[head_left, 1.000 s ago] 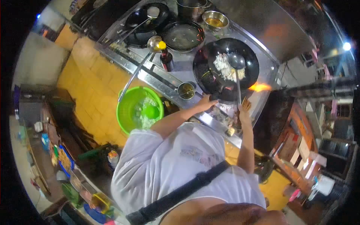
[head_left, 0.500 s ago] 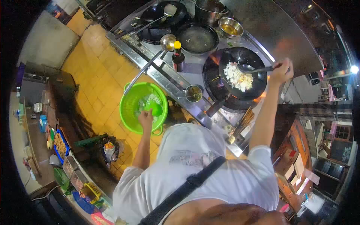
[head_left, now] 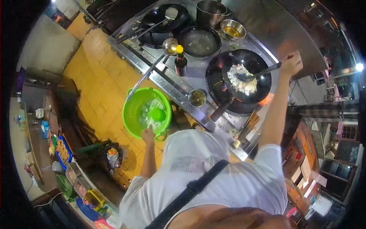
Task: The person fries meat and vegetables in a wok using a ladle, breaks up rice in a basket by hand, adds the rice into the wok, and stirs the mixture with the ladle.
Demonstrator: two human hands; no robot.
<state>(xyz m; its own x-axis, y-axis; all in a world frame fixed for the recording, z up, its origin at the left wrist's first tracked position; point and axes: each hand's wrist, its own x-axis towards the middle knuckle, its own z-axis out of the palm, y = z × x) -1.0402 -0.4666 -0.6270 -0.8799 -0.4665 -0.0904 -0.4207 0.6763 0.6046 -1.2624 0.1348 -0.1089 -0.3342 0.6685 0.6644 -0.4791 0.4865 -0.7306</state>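
Note:
My right hand (head_left: 291, 64) is closed round the handle of a black ladle (head_left: 263, 72), whose bowl rests in the rice (head_left: 242, 84) in the black wok (head_left: 261, 57). Flame shows at the wok's lower right edge. The wok's own handle (head_left: 222, 109) points toward me with no hand on it. On the left, my left hand (head_left: 148, 134) is at the near rim of a green basket (head_left: 127, 114), its fingers too blurred to read. White rice and a round green scoop (head_left: 157, 114) lie inside the basket.
Left of the wok stand a dark bottle with a yellow cap (head_left: 180, 63), a metal cup (head_left: 197, 98) and a long ladle (head_left: 146, 74). Behind are a flat pan (head_left: 199, 41), a bowl of yellow liquid (head_left: 233, 29), a pot (head_left: 210, 13) and another wok (head_left: 162, 23).
My left hand left the wok's handle side for the basket, then drew back from the scoop toward the near rim. My right hand rose to the right, and the ladle bowl moved down into the rice.

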